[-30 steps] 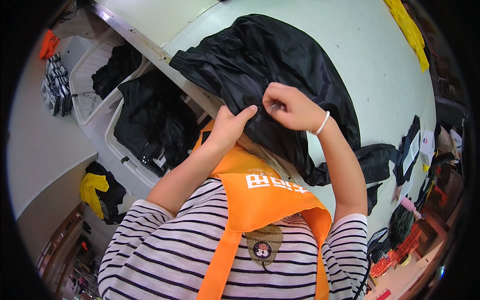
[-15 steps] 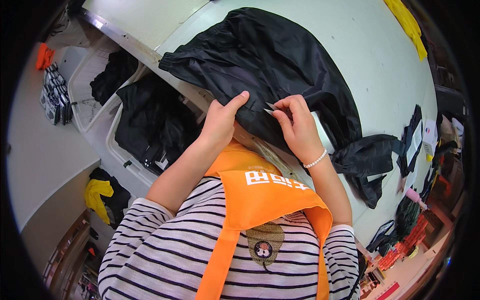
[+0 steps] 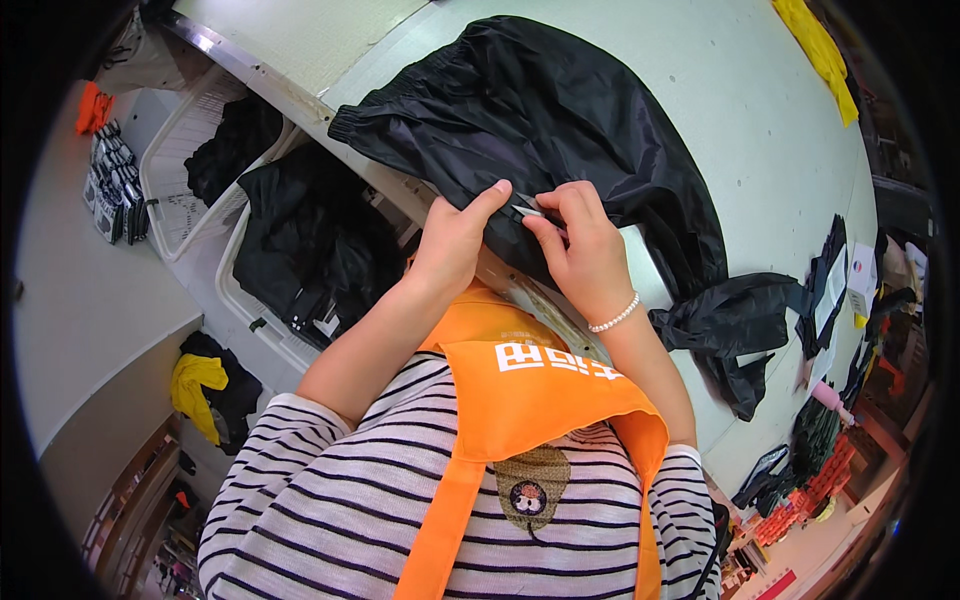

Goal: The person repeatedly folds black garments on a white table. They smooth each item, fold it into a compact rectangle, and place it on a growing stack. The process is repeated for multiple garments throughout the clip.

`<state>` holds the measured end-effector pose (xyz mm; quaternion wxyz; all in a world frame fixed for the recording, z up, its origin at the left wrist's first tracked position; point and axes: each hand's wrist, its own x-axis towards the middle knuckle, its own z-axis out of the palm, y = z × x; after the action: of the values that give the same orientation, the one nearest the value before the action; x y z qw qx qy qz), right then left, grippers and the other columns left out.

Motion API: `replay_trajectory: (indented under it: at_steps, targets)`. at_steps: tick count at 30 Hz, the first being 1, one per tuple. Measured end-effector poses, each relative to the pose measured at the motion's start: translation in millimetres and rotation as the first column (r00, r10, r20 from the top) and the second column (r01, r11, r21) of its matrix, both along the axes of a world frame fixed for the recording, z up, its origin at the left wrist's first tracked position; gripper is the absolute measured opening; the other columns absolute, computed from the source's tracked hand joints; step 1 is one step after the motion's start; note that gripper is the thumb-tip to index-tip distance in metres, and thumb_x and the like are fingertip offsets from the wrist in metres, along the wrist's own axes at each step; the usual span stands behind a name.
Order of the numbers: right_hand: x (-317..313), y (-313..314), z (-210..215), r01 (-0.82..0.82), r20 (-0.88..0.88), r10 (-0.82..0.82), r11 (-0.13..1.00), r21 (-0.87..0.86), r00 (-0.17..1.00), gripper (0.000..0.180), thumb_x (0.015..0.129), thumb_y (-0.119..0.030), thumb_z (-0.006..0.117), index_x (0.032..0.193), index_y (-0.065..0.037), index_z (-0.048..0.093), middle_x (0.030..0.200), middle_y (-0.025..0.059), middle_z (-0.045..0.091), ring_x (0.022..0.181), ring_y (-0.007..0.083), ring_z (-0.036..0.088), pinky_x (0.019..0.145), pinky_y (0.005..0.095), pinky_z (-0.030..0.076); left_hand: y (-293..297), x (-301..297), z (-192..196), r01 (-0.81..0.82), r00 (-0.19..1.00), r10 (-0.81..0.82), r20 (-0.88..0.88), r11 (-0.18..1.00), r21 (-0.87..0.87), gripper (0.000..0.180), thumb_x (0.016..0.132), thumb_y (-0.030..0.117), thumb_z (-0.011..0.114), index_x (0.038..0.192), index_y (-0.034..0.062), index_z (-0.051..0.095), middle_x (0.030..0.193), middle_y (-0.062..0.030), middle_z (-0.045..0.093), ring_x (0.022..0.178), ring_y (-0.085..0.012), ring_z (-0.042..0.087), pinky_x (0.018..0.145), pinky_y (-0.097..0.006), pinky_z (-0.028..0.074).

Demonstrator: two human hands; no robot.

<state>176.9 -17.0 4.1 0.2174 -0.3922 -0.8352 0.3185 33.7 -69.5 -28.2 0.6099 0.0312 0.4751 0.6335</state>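
Since half a second ago, the right hand (image 3: 588, 250) has shifted left, bringing the small pointed silver metal snips (image 3: 527, 211) closer to the thumb of the left hand (image 3: 450, 240). The right hand is closed in a pinch around the snips, their two tips showing past the fingers, slightly parted. The left hand is closed on the near edge of a shiny black fabric garment with a gathered elastic edge (image 3: 570, 110), thumb on top; its fingers underneath are hidden. The garment lies spread across the pale grey-green desk (image 3: 770, 160), its near edge at the desk's border. Right of the hands lies bunched black fabric (image 3: 735, 315); I cannot tell whether it joins the garment. Left of the desk, a white plastic basket (image 3: 222, 275) holds black cloth (image 3: 310, 230). A bright yellow cloth (image 3: 815, 60) lies at the far right.
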Motion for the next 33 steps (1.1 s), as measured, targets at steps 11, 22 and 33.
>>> replay_trajectory:
  at_steps: [11, 22, 33]
  targets:
    - [15, 10, -11, 0.081, -0.106, -0.086, 0.996, -0.047, 0.991, 0.015, 0.083, -0.013, 0.065, 0.090, -0.003, 0.056, 0.089, 0.0095, 0.055, 0.073, 0.0248, 0.061, 0.060, 0.0310, 0.051, -3, 0, 4, 0.011, 0.999, -0.011, 0.037, 1.000, 0.000, 0.028, 0.083, 0.008, 0.062, 0.108, -0.0028, 0.056, 0.104, -0.0082, 0.063, 0.093, -0.0157, 0.060, 0.082, -0.028, 0.048]
    - [6, 9, -7, 0.097, -0.091, -0.093, 0.995, 0.038, 0.992, 0.017, 0.082, -0.014, 0.067, 0.091, -0.004, 0.057, 0.091, 0.0090, 0.056, 0.070, 0.0246, 0.062, 0.060, 0.0286, 0.052, -3, -2, 5, 0.010, 0.997, -0.010, 0.078, 1.000, -0.004, 0.026, 0.086, 0.006, 0.058, 0.111, -0.0021, 0.054, 0.106, -0.0101, 0.062, 0.097, -0.0204, 0.062, 0.087, -0.032, 0.049]
    - [7, 2, -13, 0.149, -0.142, -0.144, 0.988, 0.026, 0.979, 0.016, 0.083, -0.014, 0.065, 0.091, -0.003, 0.058, 0.090, 0.0093, 0.056, 0.072, 0.0254, 0.062, 0.059, 0.0297, 0.052, -2, 3, 5, -0.007, 0.996, 0.005, 0.092, 1.000, 0.016, 0.028, 0.084, 0.010, 0.062, 0.109, -0.0003, 0.056, 0.104, -0.0073, 0.062, 0.095, -0.0163, 0.059, 0.084, -0.028, 0.047]
